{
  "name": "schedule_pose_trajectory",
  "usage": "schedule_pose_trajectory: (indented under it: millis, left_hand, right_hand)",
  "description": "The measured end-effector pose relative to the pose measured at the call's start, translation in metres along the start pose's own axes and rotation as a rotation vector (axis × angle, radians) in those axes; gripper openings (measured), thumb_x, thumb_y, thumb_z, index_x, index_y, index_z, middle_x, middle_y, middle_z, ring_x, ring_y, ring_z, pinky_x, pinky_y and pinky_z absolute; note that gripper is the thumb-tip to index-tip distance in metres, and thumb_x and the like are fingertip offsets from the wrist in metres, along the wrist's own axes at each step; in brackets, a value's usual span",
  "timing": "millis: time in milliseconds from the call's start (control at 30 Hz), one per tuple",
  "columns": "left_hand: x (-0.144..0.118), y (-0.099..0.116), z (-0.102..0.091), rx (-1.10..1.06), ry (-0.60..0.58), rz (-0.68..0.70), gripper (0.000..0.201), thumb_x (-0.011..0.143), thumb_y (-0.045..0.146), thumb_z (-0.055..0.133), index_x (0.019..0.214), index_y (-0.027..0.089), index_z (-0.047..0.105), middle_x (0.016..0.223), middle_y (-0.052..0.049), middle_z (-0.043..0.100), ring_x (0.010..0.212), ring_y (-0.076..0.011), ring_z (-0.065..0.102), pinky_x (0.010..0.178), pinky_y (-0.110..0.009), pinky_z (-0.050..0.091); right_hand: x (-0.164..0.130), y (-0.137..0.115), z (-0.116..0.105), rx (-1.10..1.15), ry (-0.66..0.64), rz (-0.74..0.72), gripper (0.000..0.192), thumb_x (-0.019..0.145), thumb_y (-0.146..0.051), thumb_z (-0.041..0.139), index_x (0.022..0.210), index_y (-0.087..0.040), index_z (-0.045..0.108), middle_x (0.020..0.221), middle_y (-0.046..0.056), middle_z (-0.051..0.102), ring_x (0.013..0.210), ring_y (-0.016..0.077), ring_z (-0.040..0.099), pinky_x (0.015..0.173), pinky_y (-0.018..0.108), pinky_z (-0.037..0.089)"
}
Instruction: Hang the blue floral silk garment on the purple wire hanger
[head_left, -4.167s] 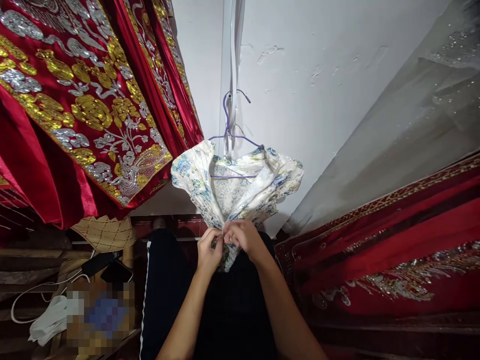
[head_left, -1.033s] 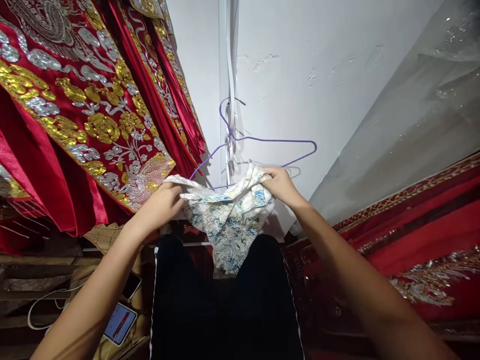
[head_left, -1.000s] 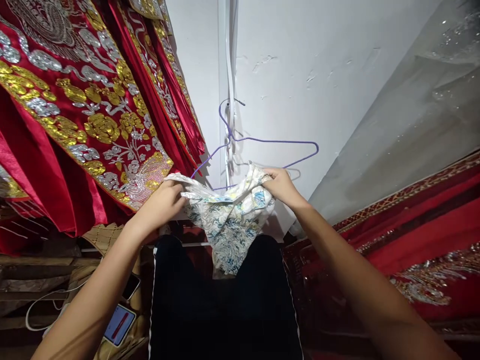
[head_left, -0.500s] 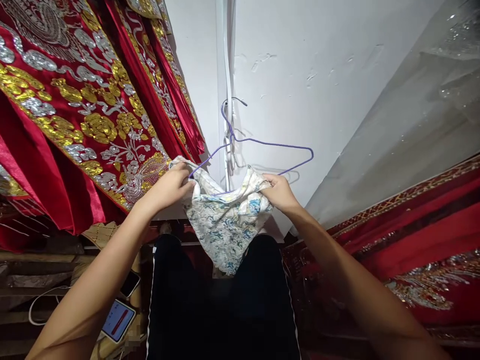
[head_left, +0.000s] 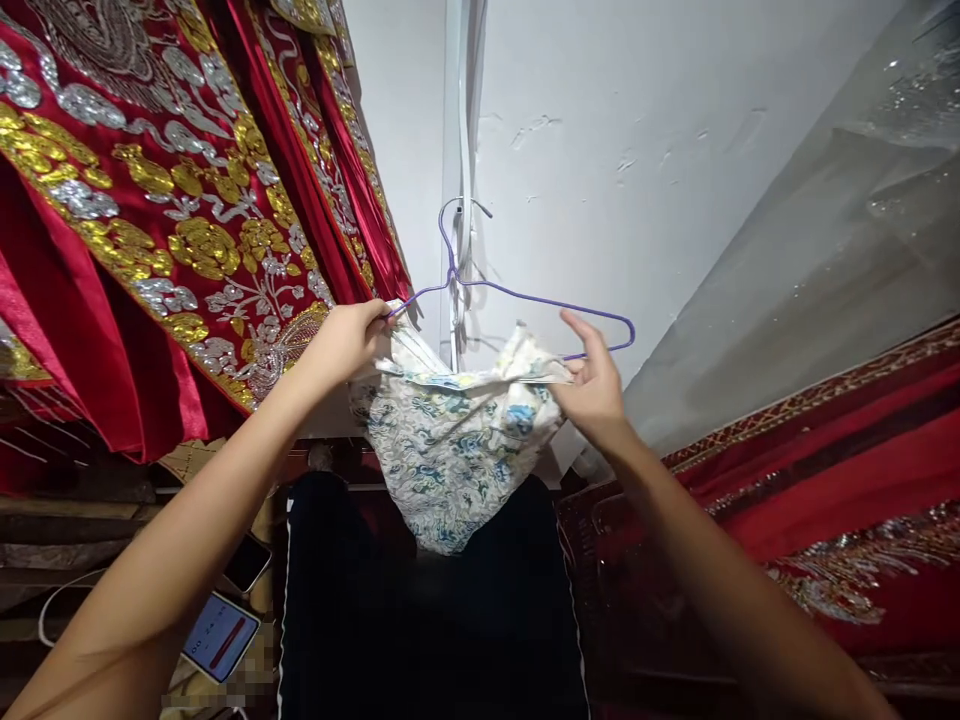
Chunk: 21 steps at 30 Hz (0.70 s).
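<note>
A white garment with blue and green flowers [head_left: 450, 460] hangs at the lower part of a purple wire hanger [head_left: 525, 297]. My left hand [head_left: 352, 342] is closed at the garment's left side, thumb and fingers by the hanger's left end. On the other side, my right hand [head_left: 596, 385] pinches the garment's upper edge near the hanger's lower bar, its index finger raised and stretched out. The hanger's right end sticks out bare past that hand. Its hook rests at a pale vertical strip. Cloth and fingers hide the hanger's left end.
Red cloth with gold and silver sequins [head_left: 202, 245] hangs at the left. A white wall [head_left: 600, 120] stands ahead, with clear plastic sheeting [head_left: 795, 250] and more red embroidered cloth [head_left: 847, 500] at the right. A lit phone [head_left: 221, 637] lies at the lower left.
My right hand has moved right, its index finger now lifted, and the garment's top edge is stretched wider. My left hand has shifted slightly upward along the hanger's left end.
</note>
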<state>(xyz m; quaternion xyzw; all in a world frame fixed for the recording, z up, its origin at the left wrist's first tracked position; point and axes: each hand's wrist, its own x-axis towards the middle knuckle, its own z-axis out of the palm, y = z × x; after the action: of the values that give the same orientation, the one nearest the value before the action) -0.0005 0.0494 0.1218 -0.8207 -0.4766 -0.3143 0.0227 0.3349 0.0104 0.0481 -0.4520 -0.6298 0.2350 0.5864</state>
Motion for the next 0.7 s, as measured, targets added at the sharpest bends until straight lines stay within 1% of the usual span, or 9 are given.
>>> schedule_pose_trajectory:
  millis: [100, 200, 233, 300, 367, 467, 533, 633, 700]
  left_hand:
    - [0.004, 0.005, -0.008, 0.020, -0.061, 0.014, 0.021, 0.090, 0.021, 0.049, 0.093, 0.016, 0.069, 0.088, -0.009, 0.075, 0.074, -0.0222, 0.066, 0.067, -0.027, 0.043]
    - [0.003, 0.012, -0.011, 0.037, -0.096, 0.019, 0.021, 0.091, 0.022, 0.049, 0.091, 0.016, 0.069, 0.082, -0.009, 0.073, 0.067, -0.0204, 0.063, 0.066, -0.028, 0.043]
    - [0.002, 0.013, -0.012, 0.043, -0.097, 0.016, 0.021, 0.090, 0.022, 0.049, 0.091, 0.016, 0.069, 0.081, -0.009, 0.073, 0.066, -0.0203, 0.062, 0.065, -0.028, 0.043]
    - [0.000, 0.013, -0.012, 0.033, -0.093, 0.016, 0.022, 0.090, 0.021, 0.049, 0.094, 0.016, 0.070, 0.084, -0.009, 0.074, 0.069, -0.0214, 0.063, 0.066, -0.029, 0.044]
    - [-0.002, 0.009, -0.010, 0.002, -0.077, 0.034, 0.025, 0.089, 0.019, 0.048, 0.102, 0.017, 0.070, 0.093, -0.010, 0.075, 0.078, -0.0236, 0.066, 0.071, -0.030, 0.046]
    - [-0.004, -0.003, -0.009, 0.002, 0.005, 0.056, 0.032, 0.090, 0.018, 0.046, 0.113, 0.018, 0.069, 0.105, -0.011, 0.074, 0.092, -0.0266, 0.067, 0.082, -0.033, 0.048]
    - [-0.005, -0.009, -0.009, 0.008, 0.067, 0.062, 0.033, 0.092, 0.019, 0.045, 0.116, 0.019, 0.068, 0.110, -0.012, 0.072, 0.098, -0.0273, 0.066, 0.087, -0.035, 0.048]
    - [-0.006, -0.008, -0.010, -0.001, 0.127, 0.053, 0.030, 0.096, 0.027, 0.044, 0.112, 0.018, 0.069, 0.109, -0.012, 0.068, 0.101, -0.0269, 0.063, 0.091, -0.036, 0.047]
    - [-0.006, -0.004, -0.009, -0.006, 0.188, 0.025, 0.029, 0.097, 0.033, 0.046, 0.106, 0.017, 0.069, 0.105, -0.011, 0.065, 0.100, -0.0266, 0.061, 0.092, -0.036, 0.046]
  right_hand:
    - [0.011, -0.003, -0.023, -0.041, 0.115, -0.084, 0.073, 0.071, -0.021, 0.069, 0.142, -0.020, 0.050, 0.092, 0.009, 0.071, 0.059, 0.0160, 0.060, 0.053, 0.030, 0.047]
    - [0.018, -0.006, -0.040, -0.063, 0.301, -0.214, 0.037, 0.070, -0.021, 0.071, 0.107, -0.018, 0.062, 0.088, 0.010, 0.068, 0.070, 0.0170, 0.063, 0.060, 0.029, 0.048]
    - [0.019, -0.007, -0.043, -0.062, 0.362, -0.258, 0.037, 0.069, -0.020, 0.073, 0.104, -0.018, 0.061, 0.087, 0.010, 0.067, 0.072, 0.0168, 0.063, 0.061, 0.029, 0.048]
    - [0.017, -0.011, -0.048, -0.057, 0.401, -0.301, 0.051, 0.067, -0.018, 0.075, 0.115, -0.019, 0.057, 0.088, 0.009, 0.066, 0.073, 0.0164, 0.064, 0.062, 0.028, 0.047]
    - [0.013, -0.017, -0.053, -0.077, 0.334, -0.288, 0.054, 0.069, -0.016, 0.071, 0.123, -0.018, 0.059, 0.089, 0.010, 0.069, 0.074, 0.0167, 0.064, 0.063, 0.029, 0.047]
    - [0.013, -0.028, -0.063, -0.179, 0.182, -0.225, 0.021, 0.075, -0.016, 0.062, 0.093, -0.016, 0.075, 0.081, 0.009, 0.070, 0.072, 0.0179, 0.063, 0.063, 0.031, 0.046]
    - [0.019, -0.035, -0.069, -0.161, 0.039, -0.142, 0.011, 0.076, -0.019, 0.065, 0.078, -0.016, 0.075, 0.074, 0.008, 0.069, 0.072, 0.0195, 0.063, 0.063, 0.032, 0.046]
    - [0.028, -0.038, -0.062, 0.075, -0.147, 0.057, 0.017, 0.078, -0.031, 0.070, 0.075, -0.014, 0.074, 0.070, 0.008, 0.069, 0.069, 0.0219, 0.066, 0.062, 0.034, 0.049]
    - [0.027, -0.033, -0.043, 0.162, -0.104, 0.088, 0.030, 0.087, -0.039, 0.062, 0.078, -0.012, 0.074, 0.073, 0.010, 0.069, 0.068, 0.0222, 0.067, 0.061, 0.035, 0.051]
